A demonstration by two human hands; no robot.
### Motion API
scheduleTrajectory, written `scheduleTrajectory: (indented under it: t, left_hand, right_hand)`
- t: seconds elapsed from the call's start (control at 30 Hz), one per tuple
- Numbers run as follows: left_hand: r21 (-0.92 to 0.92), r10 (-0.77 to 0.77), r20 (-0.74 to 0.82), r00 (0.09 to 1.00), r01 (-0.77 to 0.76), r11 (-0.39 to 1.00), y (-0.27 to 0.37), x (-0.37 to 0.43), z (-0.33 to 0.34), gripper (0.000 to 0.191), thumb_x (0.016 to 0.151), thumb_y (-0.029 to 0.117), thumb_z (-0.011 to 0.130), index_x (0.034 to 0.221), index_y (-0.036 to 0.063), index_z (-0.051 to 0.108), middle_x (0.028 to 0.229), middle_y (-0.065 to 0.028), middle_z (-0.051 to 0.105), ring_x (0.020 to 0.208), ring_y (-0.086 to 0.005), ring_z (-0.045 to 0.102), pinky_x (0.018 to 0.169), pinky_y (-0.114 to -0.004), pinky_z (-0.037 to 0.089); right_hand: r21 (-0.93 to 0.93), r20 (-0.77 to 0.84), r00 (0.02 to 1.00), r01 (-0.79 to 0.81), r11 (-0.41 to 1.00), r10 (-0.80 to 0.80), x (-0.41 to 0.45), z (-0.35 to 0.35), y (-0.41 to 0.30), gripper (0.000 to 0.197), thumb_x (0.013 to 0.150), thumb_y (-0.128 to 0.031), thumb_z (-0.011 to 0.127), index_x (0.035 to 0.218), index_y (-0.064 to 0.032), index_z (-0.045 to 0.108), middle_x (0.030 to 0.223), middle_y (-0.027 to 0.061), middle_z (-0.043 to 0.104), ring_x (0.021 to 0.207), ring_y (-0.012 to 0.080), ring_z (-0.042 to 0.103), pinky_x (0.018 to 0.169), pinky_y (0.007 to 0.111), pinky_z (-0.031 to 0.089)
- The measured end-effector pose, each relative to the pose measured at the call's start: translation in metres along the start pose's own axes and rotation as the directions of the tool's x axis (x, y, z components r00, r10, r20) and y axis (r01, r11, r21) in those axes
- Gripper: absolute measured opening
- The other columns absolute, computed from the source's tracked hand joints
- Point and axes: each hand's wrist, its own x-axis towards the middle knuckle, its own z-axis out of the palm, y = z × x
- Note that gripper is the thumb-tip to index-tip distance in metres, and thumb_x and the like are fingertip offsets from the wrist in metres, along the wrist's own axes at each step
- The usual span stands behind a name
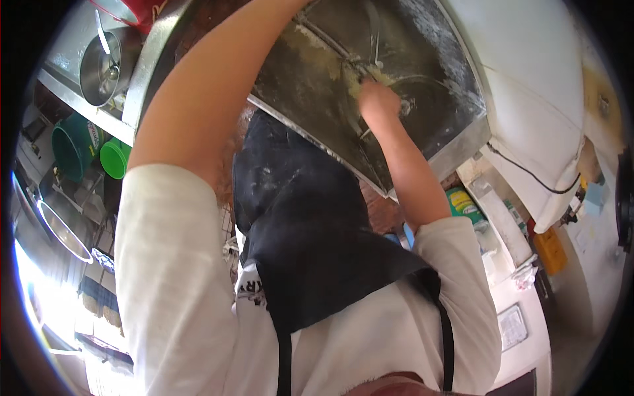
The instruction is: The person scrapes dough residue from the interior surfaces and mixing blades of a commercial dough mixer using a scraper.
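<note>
My right hand point(379, 101) reaches down into a square metal trough point(423, 128), likely a dough mixer's bowl. Its fingers are curled like a fist against the central shaft point(329, 39). Whether they grip the shaft or a small tool there cannot be made out. Curved metal mixing arms point(375, 34) branch from the shaft, and pale, dough-like residue point(317, 52) coats it and the trough floor. My left arm stretches over the trough's left side, and its hand is out of view beyond the top edge. A dark apron point(317, 208) with whitish smears hangs against the trough's near rim.
At left, a steel pot point(101, 67) with a utensil in it stands on a metal surface. Below it are a dark green bucket point(74, 146) and a bright green one point(115, 158). A white housing point(525, 74) with a black cable point(530, 173) borders the trough on the right.
</note>
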Motion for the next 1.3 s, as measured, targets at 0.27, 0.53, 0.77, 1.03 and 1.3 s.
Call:
scheduleTrajectory:
  t: [0.27,0.53,0.77,1.03,1.3]
  left_hand:
    - [0.033,0.031,-0.042,0.999,-0.03,0.999,-0.005,0.002,0.009,0.07,0.086,0.004,0.059,0.152,0.007,0.038,0.145,-0.0211,0.048,0.135,-0.0394,0.047,0.108,-0.05,0.043]
    - [-0.088,0.022,-0.011,1.0,-0.023,0.996,-0.005,0.002,0.01,0.063,0.088,0.005,0.06,0.148,0.0069,0.04,0.146,-0.0205,0.048,0.135,-0.0394,0.047,0.108,-0.05,0.044]
    - [-0.057,-0.023,0.053,0.998,0.026,0.998,-0.001,0.003,0.004,0.063,0.091,0.005,0.059,0.15,0.0058,0.038,0.146,-0.0226,0.047,0.135,-0.0399,0.047,0.109,-0.049,0.043]
    - [-0.018,-0.011,0.021,1.0,0.012,1.0,0.004,0.001,-0.009,0.067,0.09,0.005,0.062,0.151,0.0063,0.037,0.15,-0.0213,0.044,0.136,-0.0407,0.047,0.109,-0.05,0.043]
    - [-0.034,0.001,-0.027,1.0,-0.002,0.999,-0.008,-0.001,0.011,0.063,0.088,0.004,0.058,0.148,0.0067,0.04,0.146,-0.0207,0.048,0.133,-0.0399,0.049,0.107,-0.051,0.044]
  right_hand:
    - [0.13,0.016,0.997,0.078,0.988,-0.081,-0.002,0.047,-0.003,0.054,0.095,-0.008,0.045,0.148,-0.0016,0.044,0.117,0.0334,0.065,0.105,0.0469,0.067,0.09,0.055,0.054]
    - [0.185,-0.053,0.998,-0.029,0.982,0.039,-0.011,0.032,-0.019,0.063,0.095,-0.006,0.044,0.154,0.0062,0.026,0.126,0.039,0.057,0.103,0.0494,0.066,0.089,0.054,0.055]
    - [0.114,0.077,0.987,0.13,0.985,-0.139,-0.02,0.044,-0.02,0.059,0.096,-0.01,0.041,0.152,0.0046,0.032,0.131,0.0353,0.057,0.114,0.05,0.062,0.099,0.055,0.049]
    - [0.244,-0.107,0.988,0.137,0.96,-0.114,-0.005,0.03,0.009,0.054,0.096,-0.009,0.043,0.15,-0.003,0.041,0.115,0.0342,0.064,0.106,0.046,0.066,0.092,0.055,0.052]
    - [0.266,-0.193,0.981,0.061,0.962,-0.009,-0.015,0.014,0.034,0.051,0.096,-0.025,0.057,0.145,-0.0128,0.052,0.112,0.0222,0.07,0.105,0.0401,0.067,0.089,0.054,0.052]
